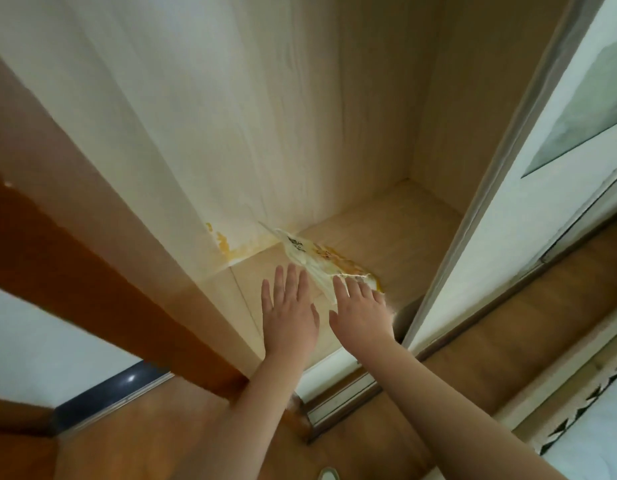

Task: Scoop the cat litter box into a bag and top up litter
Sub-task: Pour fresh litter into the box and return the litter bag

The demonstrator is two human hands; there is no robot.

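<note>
Open wardrobe [369, 116], pale wood inside, sliding door [507, 220] on its right side. On the wardrobe floor lies one flat white-and-orange plastic bag [320, 259], near the left wall. Left hand [288, 313] flat, fingers straight, just beside the bag. Right hand [362, 311] flat, fingertips touching the bag's near edge. Bag contents unclear.

Bag [320, 261] on cabinet floor [404, 230], against left wall; hands [326, 317] before it.
</note>
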